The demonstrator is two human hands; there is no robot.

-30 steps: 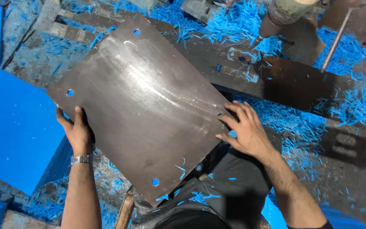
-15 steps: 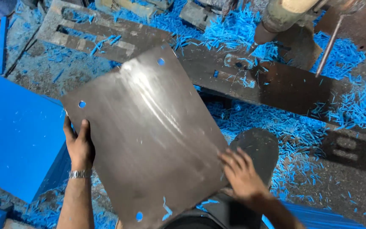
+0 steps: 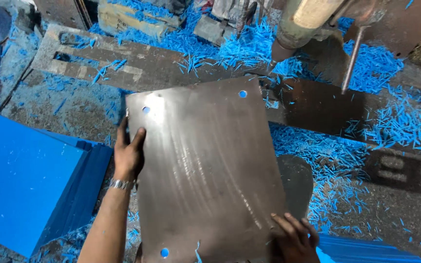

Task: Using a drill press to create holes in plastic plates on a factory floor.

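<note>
Holding a large grey metal plate (image 3: 205, 170) between both hands, you have it lying nearly flat in the middle of the view, its long side running from 12 to 6 o'clock. Your left hand (image 3: 128, 153) takes the plate's edge at 9 o'clock, thumb laid on the top face and fingers curled under, so that grip is closed on the plate; a metal bracelet (image 3: 121, 184) sits on that wrist. Your right hand (image 3: 294, 238) is at the corner near 5 o'clock, fingers spread on the top face; its grip presses the plate, though whether the fingers wrap the edge you cannot tell from here. Small round holes show at the plate's corners, blue showing through them.

At 12 o'clock, just beyond the far edge, a drill spindle (image 3: 296, 29) points down, its tip close to the corner hole at 1 o'clock. A thin steel rod (image 3: 353, 58) stands beside it. Blue plastic shavings (image 3: 395, 124) lie scattered over the dark machine table (image 3: 317, 104) from 1 to 4 o'clock. At 8 o'clock a stack of blue sheets (image 3: 30, 190) lies just beside your left forearm.
</note>
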